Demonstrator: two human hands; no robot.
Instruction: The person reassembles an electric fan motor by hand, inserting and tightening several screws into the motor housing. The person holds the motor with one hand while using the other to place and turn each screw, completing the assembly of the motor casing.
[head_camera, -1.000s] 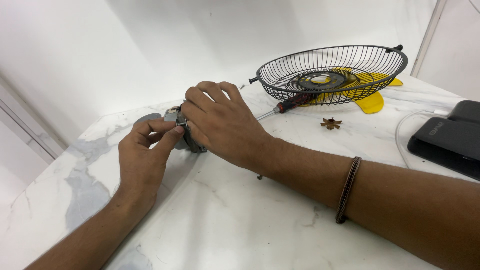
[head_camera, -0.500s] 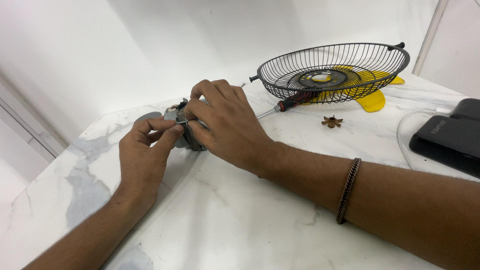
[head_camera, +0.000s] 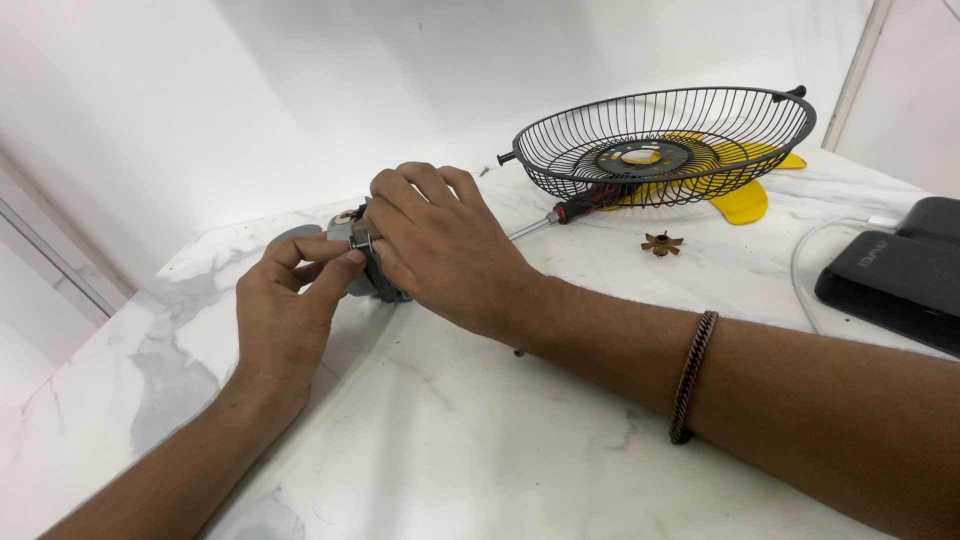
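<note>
Right hand (head_camera: 440, 250) is cupped over a small grey fan motor (head_camera: 368, 262) near the marble table's (head_camera: 480, 450) left edge, fingers closed round its body; left hand (head_camera: 290, 300) pinches a small metal bit at the motor's front w/ thumb + forefinger. Risk, imo: the pinch is tiny, so the bit could slip & roll off that near edge. Screwdriver (head_camera: 575, 208), brown star-shaped nut (head_camera: 661, 243) & black fan guard (head_camera: 665, 145) over the yellow blade (head_camera: 740, 200) lie loose, easy to knock w/ the forearm.

A white marble table (head_camera: 420, 470) (grey-veined) stands against plain white walls (head_camera: 200, 100).
</note>
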